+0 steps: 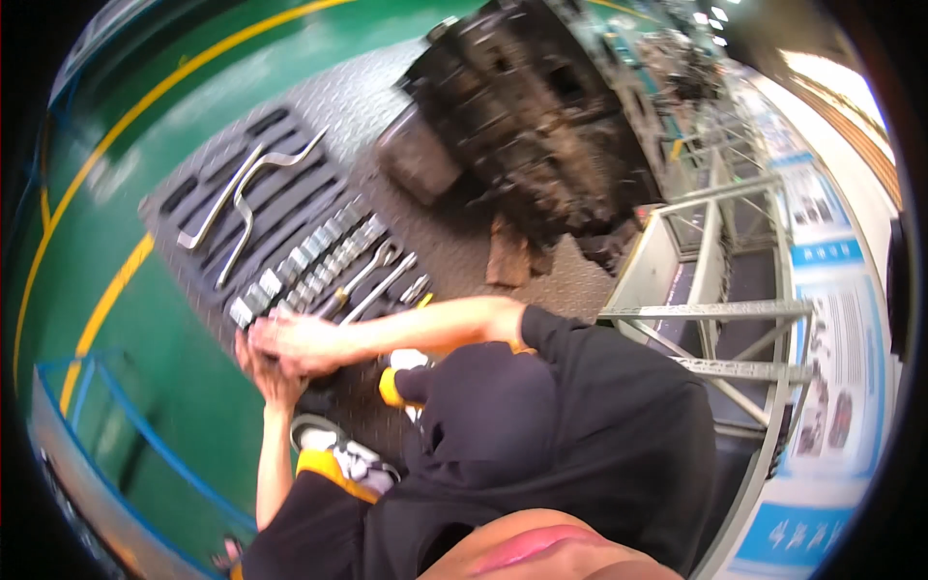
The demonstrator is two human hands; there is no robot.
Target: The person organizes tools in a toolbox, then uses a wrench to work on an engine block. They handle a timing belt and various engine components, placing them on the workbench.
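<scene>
A black foam tool tray [217, 179] lies on the grey patterned plate, with rows of silver sockets [319, 249] along its near side. My right hand [302, 342] is at the tray's near-left end, close to the last sockets. Just below and partly behind it is my left hand [271, 375], touching or nearly touching it. Their fingers look bent together; whatever they hold is hidden. A ratchet [372, 268] and a slim silver bar tool [382, 288] lie to the right of the sockets. A cranked speed handle [242, 201] and an L-shaped bar [217, 201] rest across the foam.
A large dark, greasy machine casting [541, 106] stands on the plate beyond the tray, beside a rusty block [507, 253]. At right is a metal frame [710, 311]; at lower left, a blue rail [155, 440]. My shoes [353, 462] are close below my hands.
</scene>
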